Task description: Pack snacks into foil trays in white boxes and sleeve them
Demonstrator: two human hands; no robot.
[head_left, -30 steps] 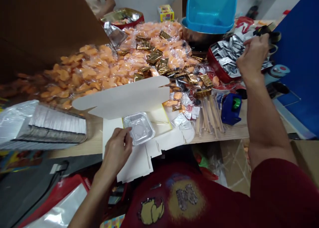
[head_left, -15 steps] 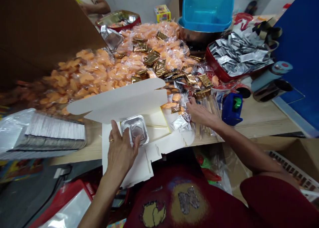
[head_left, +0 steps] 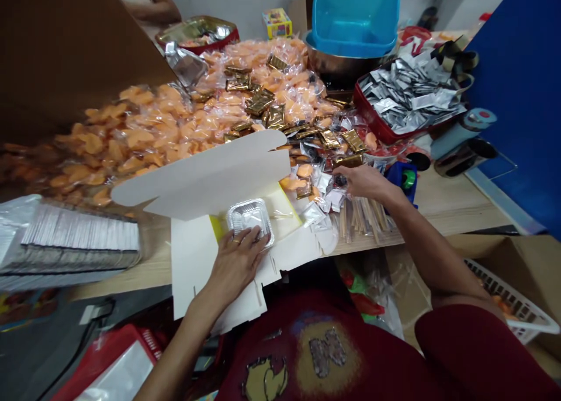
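Observation:
My left hand lies over the near edge of a square aluminium foil tray, its fingers on the rim. The tray sits on an unfolded white cardboard box blank, near a yellow-edged panel. My right hand reaches over a loose pile of gold foil sachets and clear wrapped packets. Its fingertips are next to a small dark item, and I cannot tell whether they grip it. Orange pieces in clear wrappers spread behind the box.
A red tray of silver sachets and a blue tape dispenser stand to the right. Wooden sticks lie on the table. A stack of foil trays sits left. A teal basin rests on a steel bowl. A person's arm shows far back.
My left hand has moved from the tray's left side onto its near edge, and the tray has shifted right. My right hand has stayed over the packets, while the view has drifted slightly.

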